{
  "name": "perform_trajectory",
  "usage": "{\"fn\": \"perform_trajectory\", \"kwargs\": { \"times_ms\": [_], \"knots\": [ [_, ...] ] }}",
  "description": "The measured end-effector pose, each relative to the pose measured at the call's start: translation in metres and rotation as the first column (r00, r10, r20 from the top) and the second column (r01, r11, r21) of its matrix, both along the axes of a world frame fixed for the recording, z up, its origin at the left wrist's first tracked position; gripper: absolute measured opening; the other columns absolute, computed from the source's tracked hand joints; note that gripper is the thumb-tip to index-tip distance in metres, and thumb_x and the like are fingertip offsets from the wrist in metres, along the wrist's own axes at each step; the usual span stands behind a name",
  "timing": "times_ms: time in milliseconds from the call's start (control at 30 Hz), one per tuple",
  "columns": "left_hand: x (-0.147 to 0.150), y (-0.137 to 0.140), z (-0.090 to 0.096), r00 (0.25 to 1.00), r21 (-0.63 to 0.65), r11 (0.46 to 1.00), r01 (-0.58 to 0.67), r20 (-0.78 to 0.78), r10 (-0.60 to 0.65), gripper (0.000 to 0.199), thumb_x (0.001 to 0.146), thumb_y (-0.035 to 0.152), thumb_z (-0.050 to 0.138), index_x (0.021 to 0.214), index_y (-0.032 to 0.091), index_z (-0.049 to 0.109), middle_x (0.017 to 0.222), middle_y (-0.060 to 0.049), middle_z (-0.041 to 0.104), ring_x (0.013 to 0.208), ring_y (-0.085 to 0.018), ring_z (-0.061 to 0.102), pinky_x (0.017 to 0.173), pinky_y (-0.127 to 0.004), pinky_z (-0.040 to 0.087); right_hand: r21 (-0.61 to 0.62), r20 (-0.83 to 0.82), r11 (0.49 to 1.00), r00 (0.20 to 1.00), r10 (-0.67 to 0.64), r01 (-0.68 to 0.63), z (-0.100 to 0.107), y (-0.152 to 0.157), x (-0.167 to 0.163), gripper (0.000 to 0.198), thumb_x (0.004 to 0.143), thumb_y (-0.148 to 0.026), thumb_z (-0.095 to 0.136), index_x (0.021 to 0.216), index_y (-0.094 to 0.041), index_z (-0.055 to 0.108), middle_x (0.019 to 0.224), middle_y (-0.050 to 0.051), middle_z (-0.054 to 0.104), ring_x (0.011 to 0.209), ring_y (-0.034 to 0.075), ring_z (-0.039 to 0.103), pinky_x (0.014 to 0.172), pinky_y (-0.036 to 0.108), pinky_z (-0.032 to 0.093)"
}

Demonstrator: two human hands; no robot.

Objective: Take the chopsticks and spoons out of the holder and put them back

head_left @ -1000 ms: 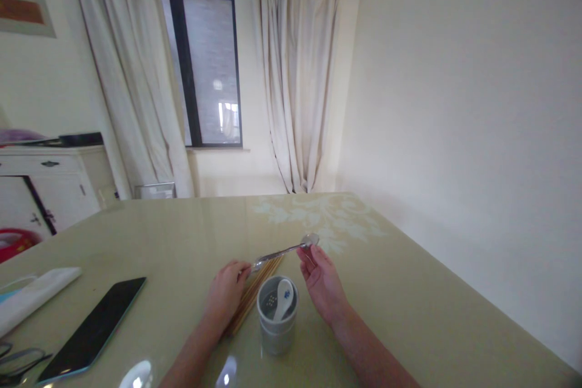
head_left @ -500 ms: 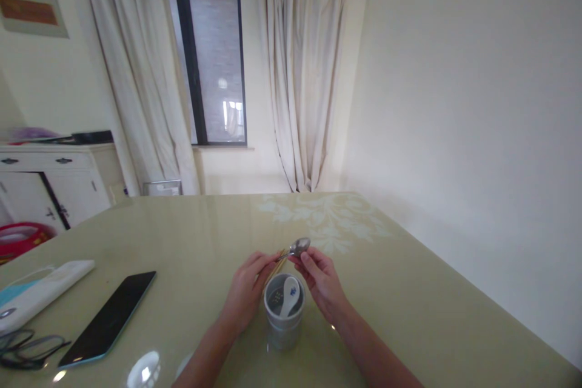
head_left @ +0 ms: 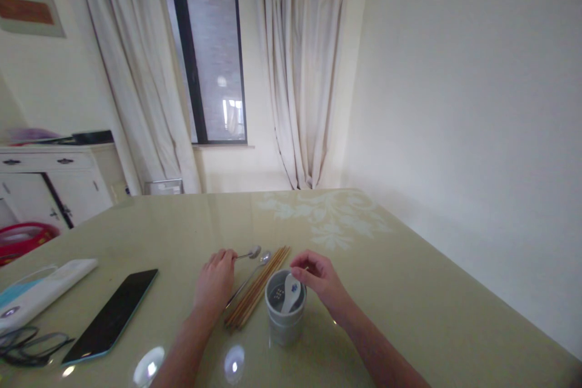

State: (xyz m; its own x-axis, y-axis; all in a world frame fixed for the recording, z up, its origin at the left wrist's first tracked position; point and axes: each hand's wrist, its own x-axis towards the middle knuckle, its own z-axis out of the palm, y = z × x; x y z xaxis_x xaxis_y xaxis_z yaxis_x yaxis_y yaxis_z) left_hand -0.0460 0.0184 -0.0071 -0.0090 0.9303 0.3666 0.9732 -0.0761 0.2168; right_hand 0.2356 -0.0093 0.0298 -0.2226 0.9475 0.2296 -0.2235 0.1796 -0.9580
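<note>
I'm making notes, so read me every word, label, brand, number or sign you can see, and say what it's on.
No text can be read anywhere.
White spoon in the cup: blue mark, too small to make out.
Long white object at left: dark oval mark, too blurred to read.

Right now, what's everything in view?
Table: one, green, centre
Cup: one, grey, on table
Ceramic spoon: one, white, in cup
Chopsticks: several, brown, beside cup
Metal spoons: two, silver, beside chopsticks
Dark slab: one, black, table's left
Pale slab: one, white, far left
Blue item: one, blue, far left
Wiry item: one, dark, near left
Window: one, black-framed, back
Curtains: two, cream, beside window
Cabinet: one, white, back left
Clutter: unclear count, mixed, atop cabinet
Tub: one, red, before cabinet
Plaque: one, grey, upper left
Left hand: one, bare, holding metal spoon
Right hand: one, bare, by cup
</note>
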Motion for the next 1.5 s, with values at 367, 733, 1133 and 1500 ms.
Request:
{"fn": "perform_trajectory", "kwargs": {
  "times_ms": [367,733,1133,1500],
  "knots": [
    [-0.004,0.004,-0.005,0.991,-0.051,0.991,0.121,0.06,-0.118,0.034,0.099,0.01,0.045,0.111,0.023,0.075,0.116,-0.009,0.075,0.112,-0.026,0.066,0.102,-0.037,0.047,0.139,0.119,0.99,0.992,-0.039,0.023,0.005,-0.001,0.005,0.019,0.075,-0.032,0.096,0.077,-0.02,0.082,0.068,-0.001,0.069,0.061,0.013,0.058,0.058,0.024,0.043],
    [-0.007,0.008,-0.015,0.971,-0.137,0.977,0.165,0.194,-0.137,0.026,0.096,0.014,0.053,0.103,0.022,0.076,0.107,-0.008,0.077,0.104,-0.023,0.071,0.095,-0.033,0.05,0.304,0.272,0.952,0.954,-0.123,0.036,0.012,-0.003,0.009,0.009,0.081,-0.028,0.09,0.08,-0.023,0.083,0.078,0.001,0.07,0.066,0.015,0.062,0.064,0.026,0.049],
    [-0.008,0.015,-0.024,0.963,-0.124,0.987,0.102,0.26,-0.067,0.03,0.097,0.012,0.049,0.104,0.018,0.077,0.108,-0.01,0.077,0.105,-0.022,0.071,0.097,-0.032,0.05,0.35,0.383,0.937,0.914,-0.134,-0.009,0.013,-0.002,0.01,0.009,0.085,-0.028,0.081,0.083,-0.02,0.08,0.08,0.001,0.067,0.068,0.015,0.061,0.065,0.027,0.048],
    [-0.007,0.014,-0.026,0.941,-0.085,0.987,0.136,0.321,-0.102,0.027,0.093,0.015,0.051,0.098,0.019,0.078,0.104,-0.009,0.078,0.099,-0.022,0.072,0.094,-0.033,0.052,0.366,0.395,0.93,0.903,-0.168,0.013,0.019,-0.007,0.009,0.007,0.085,-0.026,0.08,0.085,-0.019,0.08,0.084,0.003,0.07,0.073,0.017,0.067,0.069,0.028,0.053]
  ]
}}
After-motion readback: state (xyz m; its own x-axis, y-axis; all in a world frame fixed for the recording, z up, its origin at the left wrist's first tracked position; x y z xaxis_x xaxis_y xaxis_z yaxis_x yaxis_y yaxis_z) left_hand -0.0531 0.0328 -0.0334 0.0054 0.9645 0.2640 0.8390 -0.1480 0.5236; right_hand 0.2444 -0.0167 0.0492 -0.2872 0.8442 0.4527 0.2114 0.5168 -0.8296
